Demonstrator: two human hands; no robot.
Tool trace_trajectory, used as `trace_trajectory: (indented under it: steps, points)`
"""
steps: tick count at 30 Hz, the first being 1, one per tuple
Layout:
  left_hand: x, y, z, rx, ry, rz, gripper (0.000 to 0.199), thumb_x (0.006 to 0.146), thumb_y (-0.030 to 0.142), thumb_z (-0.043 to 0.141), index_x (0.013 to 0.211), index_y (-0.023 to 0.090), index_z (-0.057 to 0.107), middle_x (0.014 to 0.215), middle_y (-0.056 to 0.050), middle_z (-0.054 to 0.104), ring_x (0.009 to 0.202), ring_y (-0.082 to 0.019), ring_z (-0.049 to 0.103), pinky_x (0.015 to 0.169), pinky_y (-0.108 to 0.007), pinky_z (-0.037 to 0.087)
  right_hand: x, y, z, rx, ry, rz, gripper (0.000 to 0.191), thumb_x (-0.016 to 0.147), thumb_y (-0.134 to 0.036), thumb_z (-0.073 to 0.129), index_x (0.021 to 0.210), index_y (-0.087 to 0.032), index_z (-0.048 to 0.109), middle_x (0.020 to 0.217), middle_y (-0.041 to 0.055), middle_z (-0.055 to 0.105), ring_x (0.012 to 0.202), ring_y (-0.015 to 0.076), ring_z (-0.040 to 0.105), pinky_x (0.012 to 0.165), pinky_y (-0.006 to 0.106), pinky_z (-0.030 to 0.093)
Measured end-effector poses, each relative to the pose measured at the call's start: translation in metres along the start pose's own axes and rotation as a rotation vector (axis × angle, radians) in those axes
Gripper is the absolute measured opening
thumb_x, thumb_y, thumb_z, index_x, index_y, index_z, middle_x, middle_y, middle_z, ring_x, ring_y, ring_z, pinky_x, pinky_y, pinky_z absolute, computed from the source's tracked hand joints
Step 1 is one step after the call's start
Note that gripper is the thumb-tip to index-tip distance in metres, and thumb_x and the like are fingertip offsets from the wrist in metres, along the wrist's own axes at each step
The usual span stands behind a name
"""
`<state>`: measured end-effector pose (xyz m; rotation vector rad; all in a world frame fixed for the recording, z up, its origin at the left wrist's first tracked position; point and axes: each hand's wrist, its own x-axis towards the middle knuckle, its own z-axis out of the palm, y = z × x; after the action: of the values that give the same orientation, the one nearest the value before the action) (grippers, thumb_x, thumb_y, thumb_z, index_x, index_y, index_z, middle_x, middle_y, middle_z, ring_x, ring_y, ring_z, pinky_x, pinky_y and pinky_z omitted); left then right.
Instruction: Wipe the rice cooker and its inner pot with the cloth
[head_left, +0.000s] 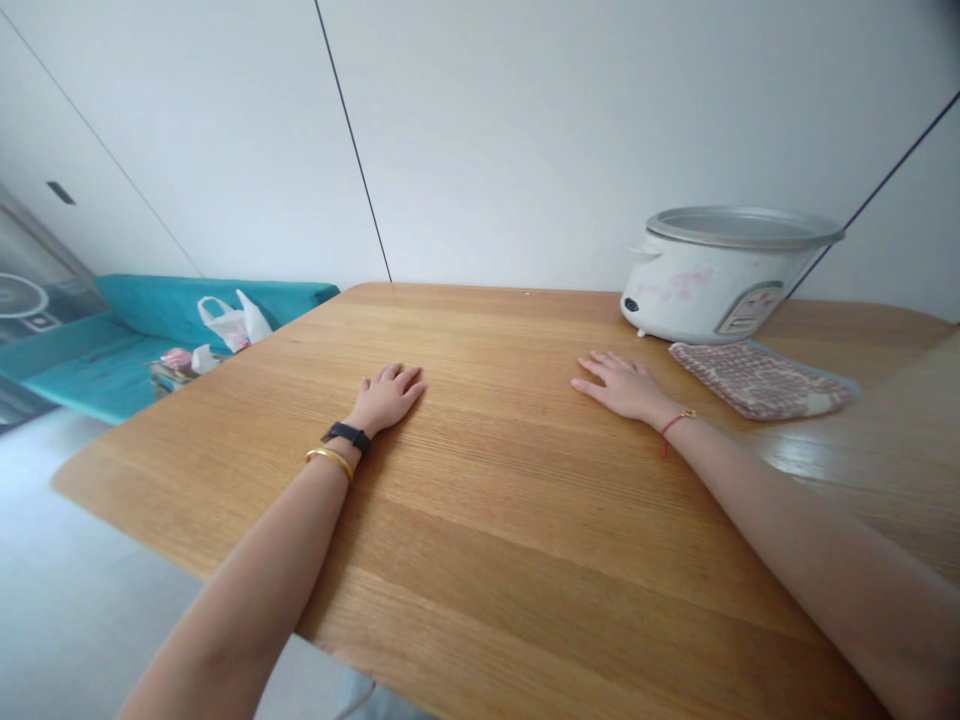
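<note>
My left hand [387, 396] lies palm down on the wooden table [480, 500], fingers stretched out and holding nothing. A black band and a gold bangle circle that wrist. To the right, my right hand [621, 386] also rests flat on the wood with its fingers spread; a red string bracelet is on its wrist. Behind and to the right of this hand stands a white rice cooker [690, 285] without a lid on its rim. A folded brown-and-white patterned cloth [761, 380] lies in front of the cooker, beside my right hand but apart from it.
Beyond the table's left edge is a teal sofa [217, 293] bearing a white plastic bag [238, 322] and a pink item [176, 357]. A white panelled wall [510, 140] runs along the table's far edge. At the far left, a fan [19, 296] is partly visible.
</note>
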<state>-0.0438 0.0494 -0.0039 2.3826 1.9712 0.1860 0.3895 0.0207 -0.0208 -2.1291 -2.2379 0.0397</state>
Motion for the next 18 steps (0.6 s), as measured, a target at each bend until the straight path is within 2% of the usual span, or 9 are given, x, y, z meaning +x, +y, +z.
trace_trajectory:
  steps: [5, 9, 14, 18]
  points:
    - [0.0002, 0.0001, 0.0000, 0.009, -0.004, -0.006, 0.059, 0.105, 0.055, 0.030, 0.156, 0.031, 0.049, 0.165, -0.012, 0.043, 0.153, -0.034, 0.038, 0.121, -0.063, 0.029, -0.0004, -0.0009, -0.0005, -0.009, -0.009, 0.002, 0.075, 0.105, -0.067, 0.028, 0.166, -0.025, 0.039, 0.170, 0.0060, 0.025, 0.157, 0.0341, 0.021, 0.127, 0.063, 0.017]
    - [0.0000, 0.0007, -0.0001, 0.013, 0.000, -0.004, 0.061, 0.105, 0.055, 0.030, 0.157, 0.029, 0.048, 0.166, -0.012, 0.042, 0.153, -0.034, 0.038, 0.121, -0.063, 0.029, -0.0007, -0.0007, 0.0008, 0.012, 0.007, 0.020, 0.081, 0.104, -0.068, 0.030, 0.170, -0.021, 0.025, 0.170, 0.0068, 0.024, 0.157, 0.0326, 0.020, 0.127, 0.062, 0.017]
    - [0.0018, -0.0004, 0.0020, -0.002, 0.001, -0.028, 0.074, 0.104, 0.056, 0.031, 0.168, 0.021, 0.021, 0.169, -0.015, 0.036, 0.156, -0.033, 0.033, 0.123, -0.062, 0.026, -0.0003, 0.0005, 0.0036, 0.050, 0.040, 0.029, 0.090, 0.103, -0.068, 0.035, 0.172, -0.014, 0.013, 0.168, 0.0154, 0.027, 0.157, 0.0343, 0.022, 0.128, 0.059, 0.019]
    - [0.0037, -0.0018, 0.0042, -0.003, 0.012, -0.028, 0.082, 0.103, 0.056, 0.032, 0.170, 0.014, 0.009, 0.166, -0.020, 0.039, 0.154, -0.032, 0.037, 0.122, -0.060, 0.029, 0.0010, 0.0023, 0.0057, 0.076, 0.076, 0.024, 0.098, 0.102, -0.069, 0.038, 0.171, -0.008, 0.006, 0.167, 0.0197, 0.027, 0.156, 0.0350, 0.025, 0.127, 0.058, 0.022]
